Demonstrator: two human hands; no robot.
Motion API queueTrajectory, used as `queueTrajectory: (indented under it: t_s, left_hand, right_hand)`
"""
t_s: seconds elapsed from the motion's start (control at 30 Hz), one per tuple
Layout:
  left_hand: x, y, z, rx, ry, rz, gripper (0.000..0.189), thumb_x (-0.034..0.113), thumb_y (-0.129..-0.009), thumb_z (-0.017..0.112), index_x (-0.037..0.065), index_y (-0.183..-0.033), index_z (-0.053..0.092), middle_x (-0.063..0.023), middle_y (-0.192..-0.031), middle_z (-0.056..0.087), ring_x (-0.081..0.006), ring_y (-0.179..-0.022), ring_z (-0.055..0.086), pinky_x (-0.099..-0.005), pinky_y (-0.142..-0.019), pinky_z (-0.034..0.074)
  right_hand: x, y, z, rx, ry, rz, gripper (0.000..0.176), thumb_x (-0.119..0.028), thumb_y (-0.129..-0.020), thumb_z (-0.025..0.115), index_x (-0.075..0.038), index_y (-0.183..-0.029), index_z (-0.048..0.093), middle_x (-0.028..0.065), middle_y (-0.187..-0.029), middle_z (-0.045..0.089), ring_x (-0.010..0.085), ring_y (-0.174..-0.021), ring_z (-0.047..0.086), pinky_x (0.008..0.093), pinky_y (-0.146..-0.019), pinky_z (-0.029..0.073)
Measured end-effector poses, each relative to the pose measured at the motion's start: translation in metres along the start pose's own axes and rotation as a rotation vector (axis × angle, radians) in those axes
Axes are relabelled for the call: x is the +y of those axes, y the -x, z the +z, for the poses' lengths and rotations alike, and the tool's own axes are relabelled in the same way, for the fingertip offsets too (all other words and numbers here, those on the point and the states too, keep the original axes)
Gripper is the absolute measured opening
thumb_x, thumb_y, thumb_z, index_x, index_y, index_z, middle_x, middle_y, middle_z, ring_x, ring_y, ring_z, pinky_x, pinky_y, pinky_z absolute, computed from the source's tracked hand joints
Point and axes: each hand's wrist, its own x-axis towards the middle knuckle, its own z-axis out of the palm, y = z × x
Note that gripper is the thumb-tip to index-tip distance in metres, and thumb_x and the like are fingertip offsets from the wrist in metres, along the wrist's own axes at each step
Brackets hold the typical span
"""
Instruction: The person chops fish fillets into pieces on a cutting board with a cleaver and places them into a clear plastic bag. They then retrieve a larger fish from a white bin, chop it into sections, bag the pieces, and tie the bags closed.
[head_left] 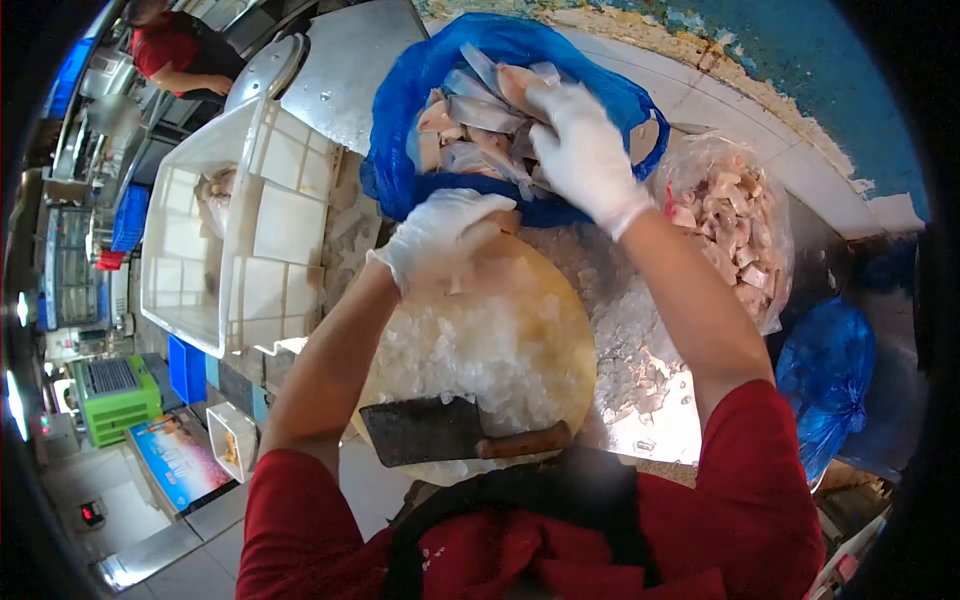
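My right hand (580, 150), in a white glove, reaches into an open blue plastic bag (395, 150). Its fingers close on a pale fish piece (518, 84) at the top of the heap. More fish pieces (480, 112) fill the bag around it. My left hand (440, 235), also gloved in white, is over the far edge of a round cutting board (575, 330). Its fingers are bent round a pinkish fish piece (505, 220), partly hidden and smeared by motion. Crushed ice (450, 345) covers much of the board. A cleaver (425, 430) lies across the near edge.
To the right, a clear bag (735, 225) holds chopped pinkish pieces, with a tied blue bag (825, 370) nearer me. Loose ice (640, 340) lies on the metal counter. A white crate (235, 240) stands left. Far left, another person (180, 50) stands in red.
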Motion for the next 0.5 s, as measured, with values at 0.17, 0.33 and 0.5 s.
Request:
queueTrajectory:
  t_s: [0.17, 0.33, 0.5]
  left_hand:
    - [-0.008, -0.012, 0.015, -0.017, 0.008, -0.189, 0.032, 0.020, -0.089, 0.063, 0.009, -0.119, 0.063, -0.0171, -0.103, 0.066, -0.0397, -0.104, 0.059, -0.0481, -0.091, 0.047]
    - [-0.002, -0.014, -0.005, 0.150, 0.077, -0.294, 0.028, 0.018, -0.086, 0.067, 0.003, -0.110, 0.064, -0.0202, -0.103, 0.066, -0.0371, -0.098, 0.064, -0.0455, -0.086, 0.049]
    - [-0.043, -0.021, -0.048, 0.452, 0.811, -0.617, 0.027, 0.014, -0.091, 0.064, -0.003, -0.111, 0.065, -0.0010, -0.087, 0.066, -0.0101, -0.077, 0.060, -0.0269, -0.069, 0.050]
  right_hand:
    - [-0.026, 0.105, 0.041, -0.395, -0.096, -0.282, 0.032, -0.024, -0.083, 0.067, -0.002, -0.106, 0.064, 0.0179, -0.091, 0.064, 0.0358, -0.093, 0.065, 0.0463, -0.083, 0.052]
    - [-0.026, 0.121, 0.032, -0.372, -0.189, -0.224, 0.032, -0.024, -0.078, 0.071, -0.003, -0.101, 0.064, 0.0187, -0.093, 0.064, 0.0368, -0.090, 0.065, 0.0443, -0.080, 0.053]
    - [-0.011, 0.089, -0.009, -0.215, -0.635, 0.181, 0.041, -0.028, -0.083, 0.077, -0.004, -0.115, 0.069, 0.0164, -0.093, 0.071, 0.0252, -0.077, 0.068, 0.0356, -0.071, 0.054]
